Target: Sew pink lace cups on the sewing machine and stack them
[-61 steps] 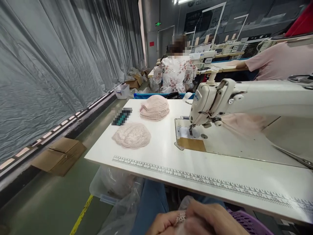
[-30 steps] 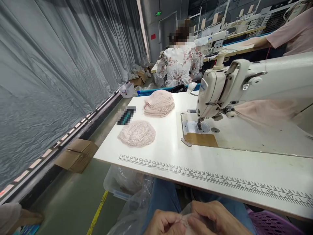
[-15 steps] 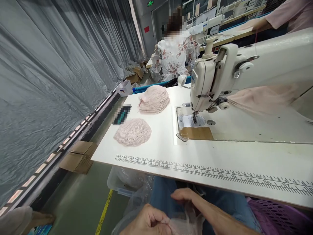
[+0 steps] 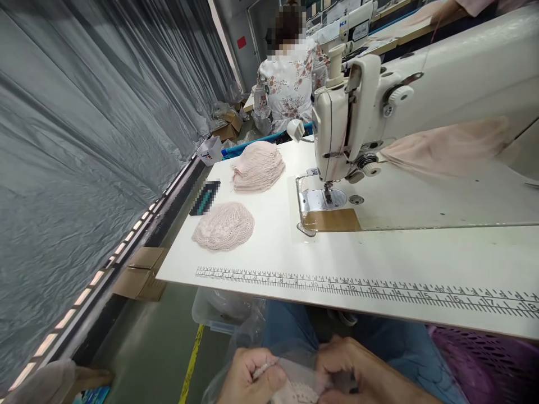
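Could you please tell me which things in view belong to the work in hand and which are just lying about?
Seemingly in the work:
pale fabric, in the left hand and right hand
lace piece on the table
pink stack
sewing machine

Probably just lying about:
cardboard box
white container

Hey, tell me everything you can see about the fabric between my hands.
The fabric is thin, pale and see-through, with a lace-like patterned part low down. It spans the gap between the hands, over the lap, at the bottom of the picture. The left hand pinches one side; the other side meets the right hand, whose grip is unclear. The picture's edge cuts off its lower part.
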Demonstrator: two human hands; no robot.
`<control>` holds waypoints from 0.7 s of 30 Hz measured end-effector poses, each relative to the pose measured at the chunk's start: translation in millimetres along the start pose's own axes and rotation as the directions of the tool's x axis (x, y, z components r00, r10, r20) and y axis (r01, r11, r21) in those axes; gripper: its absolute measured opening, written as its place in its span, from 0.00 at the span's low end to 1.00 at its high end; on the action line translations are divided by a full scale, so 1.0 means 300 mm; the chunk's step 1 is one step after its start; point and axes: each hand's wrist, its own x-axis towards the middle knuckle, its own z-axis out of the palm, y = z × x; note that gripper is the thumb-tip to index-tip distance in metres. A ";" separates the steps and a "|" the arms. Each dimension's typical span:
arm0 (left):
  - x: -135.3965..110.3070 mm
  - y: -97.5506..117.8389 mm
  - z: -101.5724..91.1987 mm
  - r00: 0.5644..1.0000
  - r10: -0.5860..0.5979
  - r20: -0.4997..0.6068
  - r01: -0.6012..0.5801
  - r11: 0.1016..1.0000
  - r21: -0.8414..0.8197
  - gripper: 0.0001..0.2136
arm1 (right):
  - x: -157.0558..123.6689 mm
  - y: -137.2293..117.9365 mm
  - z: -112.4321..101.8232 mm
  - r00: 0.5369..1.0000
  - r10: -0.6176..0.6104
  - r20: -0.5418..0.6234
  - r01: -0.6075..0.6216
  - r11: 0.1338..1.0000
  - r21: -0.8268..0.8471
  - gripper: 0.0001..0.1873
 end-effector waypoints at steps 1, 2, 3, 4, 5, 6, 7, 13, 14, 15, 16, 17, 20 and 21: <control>0.000 0.009 0.002 1.000 -0.009 0.018 0.009 1.000 0.003 0.26 | 0.001 0.002 -0.007 1.000 -0.005 0.031 0.005 1.000 0.015 0.06; 0.001 0.021 0.006 0.999 -0.024 0.039 0.024 1.000 0.006 0.25 | 0.003 0.002 -0.015 0.998 -0.015 0.062 0.014 1.000 0.024 0.07; 0.002 0.033 0.010 0.997 -0.039 0.064 0.038 0.999 0.012 0.23 | 0.005 -0.001 -0.023 0.996 -0.029 0.086 0.027 0.999 0.024 0.08; 0.005 0.046 0.015 0.995 -0.049 0.090 0.047 0.999 0.021 0.22 | 0.006 -0.005 -0.032 0.993 -0.039 0.109 0.037 0.999 0.019 0.09; 0.009 0.058 0.021 0.993 -0.050 0.111 0.046 0.998 0.035 0.21 | 0.007 -0.010 -0.041 0.991 -0.041 0.125 0.041 0.999 0.007 0.09; 0.014 0.068 0.027 0.991 -0.044 0.125 0.038 0.998 0.050 0.20 | 0.007 -0.015 -0.049 0.989 -0.040 0.141 0.041 0.999 -0.002 0.09; 0.018 0.077 0.032 0.990 -0.032 0.137 0.024 0.998 0.060 0.19 | 0.007 -0.020 -0.056 0.988 -0.039 0.147 0.041 0.999 -0.013 0.10; 0.030 0.082 0.043 0.987 0.006 0.162 -0.010 1.000 0.024 0.23 | -0.006 -0.043 -0.056 0.983 0.050 0.177 -0.046 0.999 -0.027 0.05; 0.028 0.078 0.041 0.986 0.011 0.166 -0.013 1.000 0.014 0.24 | -0.006 -0.045 -0.048 0.986 0.066 0.156 -0.060 0.997 -0.046 0.06; 0.026 0.074 0.037 0.985 0.013 0.175 -0.014 1.000 0.004 0.25 | -0.006 -0.046 -0.040 0.989 0.075 0.129 -0.068 0.996 -0.061 0.07; 0.023 0.070 0.032 0.983 0.010 0.185 -0.009 1.000 -0.005 0.25 | -0.004 -0.047 -0.031 0.990 0.083 0.112 -0.076 0.995 -0.066 0.06; 0.019 0.067 0.026 0.981 -0.001 0.196 0.002 1.000 -0.009 0.25 | 0.000 -0.046 -0.023 0.990 0.087 0.113 -0.080 0.995 -0.066 0.06; 0.010 0.066 0.014 0.971 -0.054 0.234 0.053 0.999 0.012 0.20 | 0.013 -0.041 -0.004 0.986 0.075 0.146 -0.064 0.995 -0.078 0.05; 0.008 0.068 0.012 0.965 -0.068 0.252 0.062 0.998 0.031 0.19 | 0.017 -0.040 -0.002 0.985 0.073 0.156 -0.060 0.994 -0.091 0.05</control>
